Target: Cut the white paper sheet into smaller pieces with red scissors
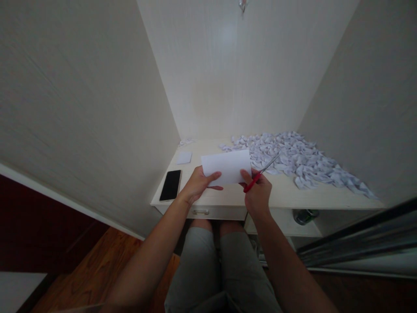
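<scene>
A white sheet of paper (226, 166), rectangular, is held up above the desk between both hands. My left hand (199, 183) pinches its lower left corner, thumb on the near face and fingers behind. At the right end my right hand (259, 190) grips the sheet with the thumb in front. That same hand also carries red-handled scissors (253, 181), whose metal blades point up and to the right, away from the paper. Behind and right of the sheet lies a wide heap of crumpled white paper pieces (289, 156).
On the desk (224, 198), a black-screened phone (170, 185) lies at the left, with a small white paper square (184, 158) behind it. Walls enclose the desk at the left, back and right. Below are a drawer (216, 212) and a shelf holding a dark jar (305, 216).
</scene>
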Motion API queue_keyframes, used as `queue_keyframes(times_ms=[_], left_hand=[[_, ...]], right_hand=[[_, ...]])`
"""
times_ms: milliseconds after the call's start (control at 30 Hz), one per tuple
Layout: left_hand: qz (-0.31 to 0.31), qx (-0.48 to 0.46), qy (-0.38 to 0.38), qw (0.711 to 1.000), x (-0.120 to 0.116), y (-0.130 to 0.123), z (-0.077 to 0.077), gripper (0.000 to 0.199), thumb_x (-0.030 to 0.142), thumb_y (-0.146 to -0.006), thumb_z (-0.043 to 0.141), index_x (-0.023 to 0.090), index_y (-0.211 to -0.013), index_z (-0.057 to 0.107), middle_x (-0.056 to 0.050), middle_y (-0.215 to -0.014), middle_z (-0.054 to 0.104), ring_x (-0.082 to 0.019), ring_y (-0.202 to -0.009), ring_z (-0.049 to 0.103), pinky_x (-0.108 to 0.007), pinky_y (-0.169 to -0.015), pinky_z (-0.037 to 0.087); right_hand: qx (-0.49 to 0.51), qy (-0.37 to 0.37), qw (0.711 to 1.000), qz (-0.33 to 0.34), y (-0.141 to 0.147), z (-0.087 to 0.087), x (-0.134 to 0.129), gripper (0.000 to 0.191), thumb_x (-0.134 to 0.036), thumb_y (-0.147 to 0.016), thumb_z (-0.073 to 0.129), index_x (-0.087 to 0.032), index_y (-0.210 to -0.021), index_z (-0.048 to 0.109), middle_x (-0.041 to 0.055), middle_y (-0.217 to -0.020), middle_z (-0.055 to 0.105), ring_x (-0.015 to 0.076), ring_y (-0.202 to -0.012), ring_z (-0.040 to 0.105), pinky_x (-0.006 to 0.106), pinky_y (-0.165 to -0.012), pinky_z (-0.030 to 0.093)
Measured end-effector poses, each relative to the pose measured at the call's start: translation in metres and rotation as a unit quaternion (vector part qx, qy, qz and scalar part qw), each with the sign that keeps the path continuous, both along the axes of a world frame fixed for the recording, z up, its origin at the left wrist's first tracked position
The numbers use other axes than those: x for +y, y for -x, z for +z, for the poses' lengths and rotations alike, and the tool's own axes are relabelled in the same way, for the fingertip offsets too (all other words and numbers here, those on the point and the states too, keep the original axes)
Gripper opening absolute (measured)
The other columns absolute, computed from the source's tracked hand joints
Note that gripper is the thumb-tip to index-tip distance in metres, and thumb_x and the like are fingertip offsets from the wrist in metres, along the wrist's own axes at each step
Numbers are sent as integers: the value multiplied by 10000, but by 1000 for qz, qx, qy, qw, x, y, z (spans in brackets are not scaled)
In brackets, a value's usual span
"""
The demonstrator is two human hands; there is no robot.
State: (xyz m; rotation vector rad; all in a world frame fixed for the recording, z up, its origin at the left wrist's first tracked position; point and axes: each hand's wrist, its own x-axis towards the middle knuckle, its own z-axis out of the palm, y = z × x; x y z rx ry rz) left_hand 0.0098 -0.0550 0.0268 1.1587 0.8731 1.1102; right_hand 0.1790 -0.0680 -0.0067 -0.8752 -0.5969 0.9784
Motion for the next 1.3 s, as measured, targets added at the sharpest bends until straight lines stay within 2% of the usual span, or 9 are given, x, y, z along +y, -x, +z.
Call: queue_keyframes(times_ms=[100,200,300,400,467,567,733,1067,1300], left_hand=[[22,18,-21,999,2,-1,-1,587,385,-677,860,106,-1155,666,-172,-1145,715,-274,-905,698,-372,-598,642],[39,35,-41,998,6,-1,-10,575,415,-673,857,95,-1119,685,-155,-1113,726,-250,-887,693,-383,-643,644],[53,68,-59,995,13,3,-29,526,447,-700,826,108,-1085,709,-127,-1088,740,-236,-907,698,-418,-767,635],[82,145,-91,982,21,7,-52,427,430,-711,814,122,-998,747,-112,-1051,760,-226,-936,701,-409,-910,582],[102,168,-89,976,25,9,-65,401,401,-674,838,113,-940,756,-119,-1007,769,-228,-899,703,-406,-912,566],[124,172,-73,975,29,9,-78,415,368,-617,866,96,-905,747,-126,-952,772,-218,-809,696,-385,-831,565],[129,175,-71,973,30,5,-81,387,337,-610,863,91,-884,742,-114,-913,770,-194,-760,675,-337,-763,543],[120,175,-72,974,34,3,-86,395,322,-621,867,115,-936,750,-119,-991,769,-214,-866,699,-366,-871,542],[112,173,-71,976,31,4,-85,412,331,-608,880,109,-930,750,-130,-990,772,-222,-848,707,-370,-839,559]], right_hand=[[-45,-17,999,22,-6,-6,1,392,-405,-658,865,-155,-927,726,38,-865,712,154,-726,647,298,-670,568],[-134,-18,991,22,-20,-12,6,371,-433,-662,859,-144,-850,721,13,-745,659,129,-659,575,276,-640,519],[-240,-12,970,15,-37,-18,15,372,-438,-641,859,-139,-809,715,8,-693,633,126,-638,530,272,-627,466],[-324,0,945,43,-51,-28,26,400,-492,-629,841,-145,-768,698,16,-673,632,139,-628,524,291,-639,443],[-378,-3,923,73,-56,-36,32,428,-538,-620,829,-153,-717,670,22,-654,622,145,-617,511,294,-626,420],[-428,-7,897,107,-59,-46,36,484,-602,-624,806,-169,-622,589,5,-582,546,135,-573,448,285,-577,364],[-425,-1,896,124,-55,-44,31,527,-631,-635,799,-184,-584,524,-23,-519,446,117,-529,365,281,-536,321],[-424,6,895,136,-53,-43,31,511,-609,-621,815,-177,-560,550,-7,-520,478,127,-540,389,287,-541,323],[-408,13,898,164,-53,-41,28,501,-596,-608,825,-167,-580,568,-11,-532,484,120,-537,391,273,-527,323]])
